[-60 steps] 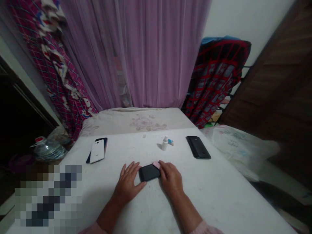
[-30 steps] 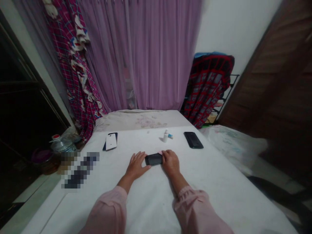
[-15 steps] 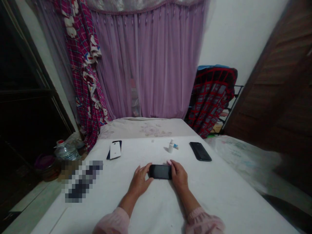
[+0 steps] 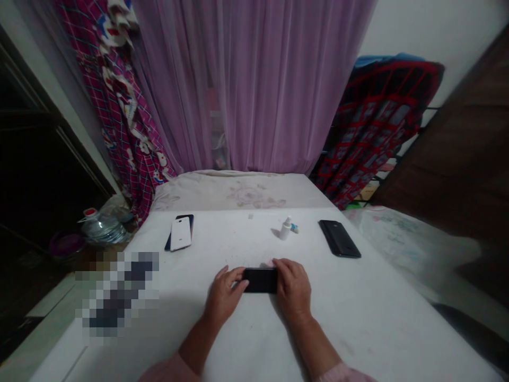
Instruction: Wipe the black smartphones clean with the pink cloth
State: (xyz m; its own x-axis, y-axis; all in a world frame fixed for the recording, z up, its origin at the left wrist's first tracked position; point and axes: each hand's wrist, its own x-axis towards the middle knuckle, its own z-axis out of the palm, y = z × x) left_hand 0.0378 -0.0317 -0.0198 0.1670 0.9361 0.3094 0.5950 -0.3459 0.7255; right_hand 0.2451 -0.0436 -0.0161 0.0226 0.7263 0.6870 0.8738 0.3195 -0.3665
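Observation:
A dark smartphone [image 4: 260, 280] lies sideways between my two hands, its black screen facing up. My left hand [image 4: 225, 295] is closed on its left end, with the thumb along the lower corner and fingers at the top edge. Around the right end is my right hand [image 4: 293, 289], its fingers partly hiding the phone. A small pink thing [image 4: 270, 263] shows by the right fingertips; its kind is unclear. Beyond the hands, a small white bottle [image 4: 285, 229] stands upright beside a small blue-and-white item [image 4: 294, 228].
A white phone [image 4: 181, 233] rests on a dark one at the left. Black phones [image 4: 340, 239] lie at the right of the white-covered table [image 4: 254, 339]. A pixelated patch hides something at the left edge. Purple curtains [image 4: 270, 90] hang behind.
My view has tipped downward and closer, so the table things appear shifted. The phone stays between both hands; its screen looks darker, and my right fingers reach further over its end.

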